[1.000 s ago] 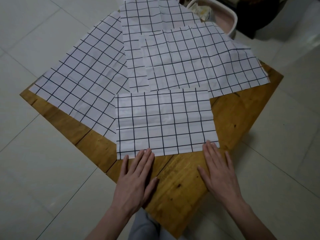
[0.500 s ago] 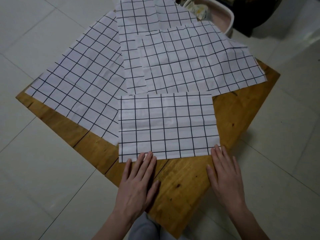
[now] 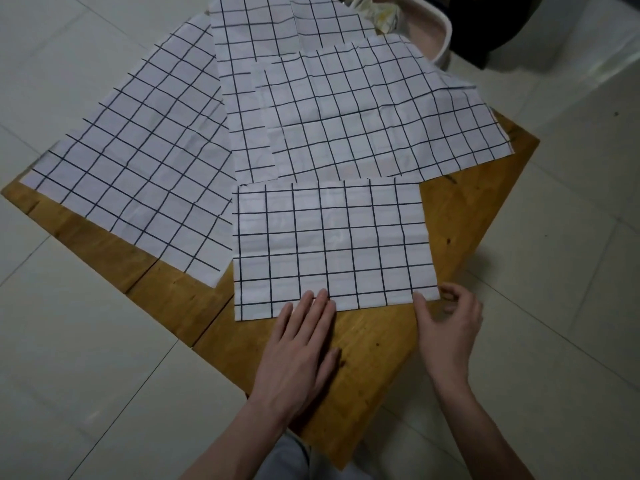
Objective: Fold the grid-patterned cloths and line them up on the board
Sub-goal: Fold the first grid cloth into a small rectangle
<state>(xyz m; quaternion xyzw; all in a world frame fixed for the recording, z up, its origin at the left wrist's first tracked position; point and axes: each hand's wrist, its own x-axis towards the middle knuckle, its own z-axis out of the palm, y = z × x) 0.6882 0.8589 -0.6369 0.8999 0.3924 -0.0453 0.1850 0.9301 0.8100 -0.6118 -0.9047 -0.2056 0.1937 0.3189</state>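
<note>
Seen from above, two bare forearms reach forward over a wooden surface (image 3: 377, 344) that stands on a pale tiled floor (image 3: 86, 358). The left hand (image 3: 298, 344) lies flat, palm down, fingers straight and together, with its fingertips resting on the near edge of a folded grid-patterned cloth (image 3: 332, 244). The right hand (image 3: 450, 327) sits at that cloth's near right corner, its thumb on top of the fabric and its fingers curled beside the edge, pinching the corner. The folded cloth is a neat white rectangle with dark grid lines, lying flat toward the near middle of the surface. Beyond it lie three larger unfolded cloths of the same pattern, overlapping one another: one spread to the left (image 3: 138, 161), reaching the surface's left corner; one in the middle running away from the viewer (image 3: 263, 39); and one to the right (image 3: 374, 112), lightly creased. At the far edge, behind the cloths, part of a pale basin (image 3: 433, 29) shows with something crumpled inside.
</note>
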